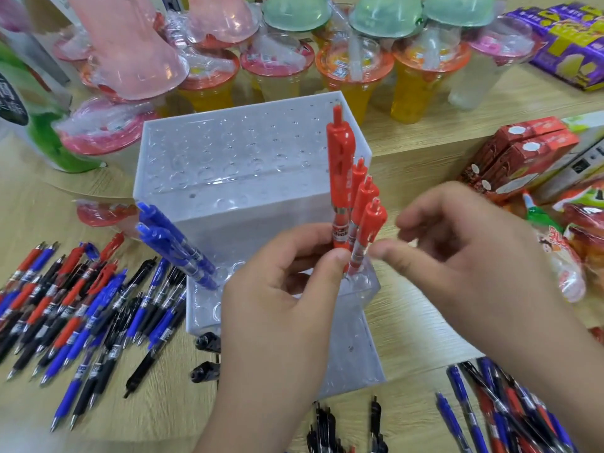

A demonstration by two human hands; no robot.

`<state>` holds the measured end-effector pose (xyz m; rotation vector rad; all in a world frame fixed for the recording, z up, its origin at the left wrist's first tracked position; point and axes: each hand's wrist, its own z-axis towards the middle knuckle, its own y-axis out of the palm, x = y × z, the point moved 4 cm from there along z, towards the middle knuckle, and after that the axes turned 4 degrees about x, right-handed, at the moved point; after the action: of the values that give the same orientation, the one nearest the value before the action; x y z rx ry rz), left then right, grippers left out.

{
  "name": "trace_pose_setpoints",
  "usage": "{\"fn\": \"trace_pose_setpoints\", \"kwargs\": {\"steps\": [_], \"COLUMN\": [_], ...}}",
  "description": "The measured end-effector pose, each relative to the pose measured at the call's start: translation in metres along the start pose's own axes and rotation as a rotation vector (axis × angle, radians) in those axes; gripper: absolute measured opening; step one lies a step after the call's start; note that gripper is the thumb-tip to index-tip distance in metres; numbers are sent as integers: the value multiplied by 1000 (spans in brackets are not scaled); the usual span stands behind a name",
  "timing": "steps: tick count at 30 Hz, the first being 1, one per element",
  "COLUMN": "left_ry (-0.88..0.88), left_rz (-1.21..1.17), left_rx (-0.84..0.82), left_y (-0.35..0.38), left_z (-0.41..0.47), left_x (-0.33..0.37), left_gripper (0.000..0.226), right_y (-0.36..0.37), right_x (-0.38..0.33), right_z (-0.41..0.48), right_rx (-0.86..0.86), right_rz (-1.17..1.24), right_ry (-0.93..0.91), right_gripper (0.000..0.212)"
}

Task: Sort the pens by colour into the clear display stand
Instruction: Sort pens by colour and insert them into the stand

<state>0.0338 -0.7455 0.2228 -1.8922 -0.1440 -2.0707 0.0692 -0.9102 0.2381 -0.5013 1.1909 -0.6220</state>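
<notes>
Head cam view, only one there is. The clear display stand point(248, 178) sits in the middle of the desk point(421, 325), a stepped block full of little holes. The left hand point(281, 295) has its thumb and curled fingers pinched around a tall red pen point(340, 165), upright at the stand's right side and sticking up well above the others. Just beside it, three red pens point(367, 207) stand in a row in the holes along that right edge.

The right hand point(464, 253) is loosely curled, its thumb tip right next to the front red one. It's motion-blurred, so I honestly can't tell if it's gripping anything or even touching.

Over on the stand's left edge a few blue pens point(176, 246) sit in holes, leaning out to the left. A heap of loose pens point(68, 308) in red, blue and black lies on the desk left of the stand, with another pile point(510, 413) at bottom right. Behind the stand are lidded drink cups point(353, 76), and red cartons point(526, 148) off to the right.
</notes>
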Motion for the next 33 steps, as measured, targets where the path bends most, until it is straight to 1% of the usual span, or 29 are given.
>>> {"fn": "trace_pose_setpoints", "kwargs": {"steps": [2, 4, 6, 9, 12, 14, 15, 17, 20, 22, 24, 26, 30, 33], "left_ry": [21, 43, 82, 159, 204, 208, 209, 243, 327, 365, 375, 368, 379, 371], "left_rz": [15, 45, 121, 220, 339, 485, 572, 737, 885, 930, 950, 951, 957, 966], "left_rx": [-6, -36, -48, -53, -53, -30, -34, -65, -144, -149, -142, -144, -143, -140], "left_y": [0, 5, 9, 13, 5, -10, -18, -28, -29, -27, -26, -26, -25, -25], "left_z": [-2, -5, -8, -10, -6, -2, -1, 0, -2, -4, -5, -4, -4, -5], "left_x": [0, 1, 4, 9, 4, -5, -10, -18, -28, -29, -28, -26, -26, -26], "left_gripper": [24, 17, 18, 19, 17, 23, 25, 32, 40, 34, 35, 36, 36, 35], "right_y": [-12, -15, -14, -15, -18, -17, -15, -11, -5, 2, 10, 13, 12, 16], "right_x": [-7, -18, -25, -26, -18, -12, -9, -8, -8, -8, -9, -8, -10, -9], "right_z": [-5, -9, -11, -12, -13, -13, -13, -16, -20, -20, -20, -19, -19, -20], "right_rx": [63, 14, -18, 18, 50, 76, 81, 88, 72, 12, -39, -42, -64, -42], "right_rz": [147, 263, 262, 177, 139, 99, 78, 31, -9, -80, -187, -269, -347, -409], "right_ry": [-15, -67, -108, -112, -82, -73, -71, -83, -103, -138, -167, -175, -165, -255], "right_gripper": [27, 16, 12, 6, 12, 15, 13, 8, 8, 6, 14, 22, 27, 27]}}
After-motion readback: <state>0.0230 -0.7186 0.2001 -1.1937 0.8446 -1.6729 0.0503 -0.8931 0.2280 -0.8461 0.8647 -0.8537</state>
